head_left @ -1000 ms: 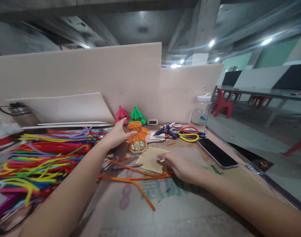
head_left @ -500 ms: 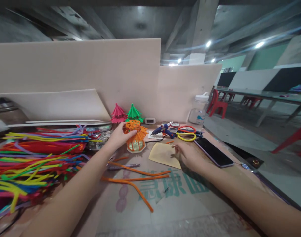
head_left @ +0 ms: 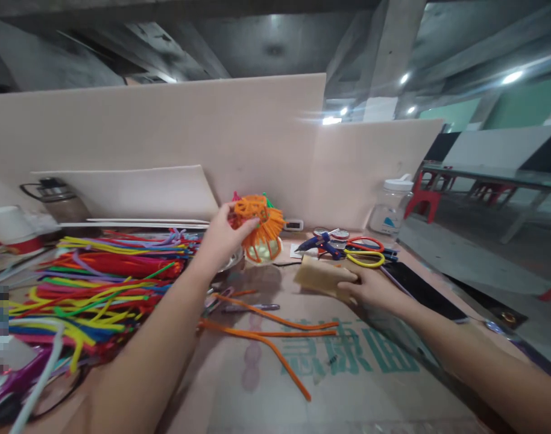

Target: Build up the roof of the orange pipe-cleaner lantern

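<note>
My left hand (head_left: 228, 238) grips an orange pipe-cleaner pavilion (head_left: 258, 226) by its upper part, holding it up off the table, its pale base tilted toward me. Fingers of my right hand (head_left: 370, 288) pinch the edge of a yellowish sheet (head_left: 323, 278), which is slightly curled and lifted. Between my arms lie several loose orange pipe cleaners (head_left: 280, 331) and a pen (head_left: 252, 307). Behind the pavilion, a pink and a green pipe-cleaner roof (head_left: 267, 201) are mostly covered.
Bundles of coloured pipe cleaners (head_left: 108, 289) fill the left side. Beyond the sheet are a blue glue gun (head_left: 318, 242), scissors (head_left: 365, 258) with red and yellow handles, a phone (head_left: 422, 292) and a clear bottle (head_left: 388, 208). A pale board (head_left: 167, 132) stands behind.
My left hand has raised and tipped the orange pavilion from the table. My right hand has lifted and bent the yellowish sheet. The camera view has turned left.
</note>
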`<control>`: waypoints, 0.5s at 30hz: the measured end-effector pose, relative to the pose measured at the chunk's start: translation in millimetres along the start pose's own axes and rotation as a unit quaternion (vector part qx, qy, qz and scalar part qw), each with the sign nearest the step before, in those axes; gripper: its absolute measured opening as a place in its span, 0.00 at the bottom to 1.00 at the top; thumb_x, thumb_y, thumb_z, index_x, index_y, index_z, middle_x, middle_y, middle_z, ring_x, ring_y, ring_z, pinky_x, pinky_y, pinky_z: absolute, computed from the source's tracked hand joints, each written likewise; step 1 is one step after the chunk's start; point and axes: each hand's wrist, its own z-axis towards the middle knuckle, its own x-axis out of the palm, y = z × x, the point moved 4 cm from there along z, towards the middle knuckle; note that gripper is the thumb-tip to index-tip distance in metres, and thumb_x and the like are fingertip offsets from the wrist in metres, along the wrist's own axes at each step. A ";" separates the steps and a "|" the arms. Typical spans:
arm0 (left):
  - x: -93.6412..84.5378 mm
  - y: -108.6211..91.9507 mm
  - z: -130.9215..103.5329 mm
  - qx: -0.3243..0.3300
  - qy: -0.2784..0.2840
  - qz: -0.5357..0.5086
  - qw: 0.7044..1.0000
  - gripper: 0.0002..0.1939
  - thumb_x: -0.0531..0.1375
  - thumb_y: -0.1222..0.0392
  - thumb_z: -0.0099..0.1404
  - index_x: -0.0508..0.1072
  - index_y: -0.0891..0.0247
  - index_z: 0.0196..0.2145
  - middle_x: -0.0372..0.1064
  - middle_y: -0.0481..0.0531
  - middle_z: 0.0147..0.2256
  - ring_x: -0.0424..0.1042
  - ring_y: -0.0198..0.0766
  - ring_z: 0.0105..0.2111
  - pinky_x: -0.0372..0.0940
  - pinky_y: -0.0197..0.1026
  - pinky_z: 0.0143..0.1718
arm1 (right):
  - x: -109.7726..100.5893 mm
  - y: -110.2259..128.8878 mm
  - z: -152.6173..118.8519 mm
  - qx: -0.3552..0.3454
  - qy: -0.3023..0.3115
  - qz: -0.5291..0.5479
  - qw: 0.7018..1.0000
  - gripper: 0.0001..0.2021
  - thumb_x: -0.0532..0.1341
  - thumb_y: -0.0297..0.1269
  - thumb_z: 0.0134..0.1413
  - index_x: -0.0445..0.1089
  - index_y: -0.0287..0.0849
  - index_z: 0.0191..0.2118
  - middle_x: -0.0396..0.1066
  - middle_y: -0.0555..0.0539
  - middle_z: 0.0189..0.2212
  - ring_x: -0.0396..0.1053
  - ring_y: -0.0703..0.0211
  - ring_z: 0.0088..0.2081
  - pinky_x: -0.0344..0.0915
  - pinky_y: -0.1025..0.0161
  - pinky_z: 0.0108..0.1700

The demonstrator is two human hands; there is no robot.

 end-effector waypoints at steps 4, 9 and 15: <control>-60.0 -33.9 1.1 0.064 -0.114 -0.066 0.989 0.24 0.66 0.50 0.57 0.69 0.64 0.47 0.74 0.56 0.47 0.74 0.46 0.48 0.70 0.46 0.49 | 10.5 57.1 38.4 -0.014 0.033 0.089 0.995 0.16 0.62 0.49 0.55 0.74 0.40 0.37 0.74 0.48 0.29 0.70 0.56 0.30 0.59 0.64 0.29; -97.4 -55.3 -10.8 0.118 -0.172 -0.115 0.971 0.21 0.66 0.51 0.58 0.71 0.64 0.45 0.75 0.54 0.44 0.74 0.43 0.45 0.70 0.47 0.49 | 65.1 151.9 104.9 0.009 0.123 0.150 0.981 0.18 0.62 0.48 0.59 0.73 0.35 0.40 0.72 0.48 0.28 0.69 0.61 0.27 0.65 0.64 0.28; -89.7 -50.1 -11.4 0.107 -0.134 -0.127 0.977 0.18 0.66 0.52 0.58 0.71 0.60 0.44 0.75 0.50 0.43 0.75 0.43 0.45 0.72 0.45 0.47 | 99.0 192.9 136.3 -0.013 0.132 0.176 0.976 0.16 0.60 0.41 0.64 0.67 0.39 0.53 0.69 0.43 0.50 0.71 0.51 0.47 0.71 0.51 0.47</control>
